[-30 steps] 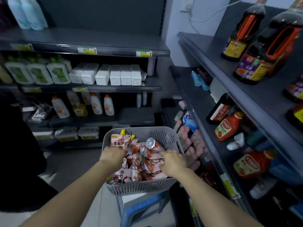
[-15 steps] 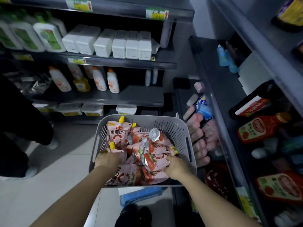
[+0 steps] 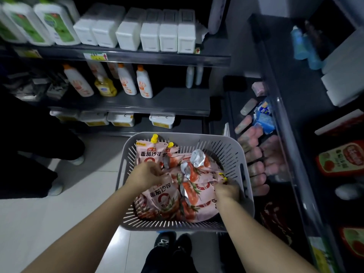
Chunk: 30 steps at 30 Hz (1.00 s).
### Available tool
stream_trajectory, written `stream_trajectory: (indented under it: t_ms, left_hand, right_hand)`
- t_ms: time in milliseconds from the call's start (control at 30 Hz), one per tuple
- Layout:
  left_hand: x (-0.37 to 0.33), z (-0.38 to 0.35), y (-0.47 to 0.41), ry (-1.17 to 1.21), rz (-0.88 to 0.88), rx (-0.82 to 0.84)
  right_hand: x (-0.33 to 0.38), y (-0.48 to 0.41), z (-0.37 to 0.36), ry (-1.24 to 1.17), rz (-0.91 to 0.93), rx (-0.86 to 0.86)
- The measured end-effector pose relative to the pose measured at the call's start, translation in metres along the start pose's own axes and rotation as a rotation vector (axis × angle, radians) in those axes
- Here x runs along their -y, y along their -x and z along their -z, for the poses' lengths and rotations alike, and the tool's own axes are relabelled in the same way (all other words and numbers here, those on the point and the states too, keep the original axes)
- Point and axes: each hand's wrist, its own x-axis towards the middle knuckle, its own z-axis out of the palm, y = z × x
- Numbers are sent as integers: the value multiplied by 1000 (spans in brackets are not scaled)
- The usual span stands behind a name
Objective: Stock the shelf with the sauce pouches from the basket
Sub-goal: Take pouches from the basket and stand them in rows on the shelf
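Observation:
A grey slotted basket [image 3: 244, 172] stands in front of me, filled with several pink tomato sauce pouches [image 3: 163, 200] with yellow caps. One pouch [image 3: 149, 152] leans upright against the far left wall. My left hand [image 3: 145, 174] is inside the basket with its fingers curled on the top of a pouch. My right hand [image 3: 226, 190] is at the right side, fingers closed on a pouch by its yellow cap. The dark shelf [image 3: 291, 146] on the right holds red sauce pouches [image 3: 340, 158].
Pale sausage-like packs [image 3: 258, 158] lie on the lower right shelf beside the basket. A facing shelf unit [image 3: 157, 104] holds white bottles and tubs. A person's dark legs [image 3: 39, 154] stand at the left. My shoes [image 3: 171, 243] show below the basket.
The view has tilted further down. Both hands have pushed deeper among the pouches, the left one shifting right and the right one closing near a yellow cap.

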Motion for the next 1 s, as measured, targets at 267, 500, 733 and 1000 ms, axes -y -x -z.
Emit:
stream_trajectory:
  t_ms: [267, 500, 733, 1000]
  left_hand:
    - [26, -3, -6, -305, 31, 138]
    - [29, -4, 1, -21, 153, 22]
    - [25, -21, 16, 375, 124, -58]
    - [8, -25, 36, 602, 14, -160]
  right_hand:
    - [6, -2, -13, -419, -253, -102]
    - [20, -3, -23, -409, -312, 132]
    - [3, -7, -2, -418, -344, 182]
    - [-18, 20, 21, -546, -298, 209]
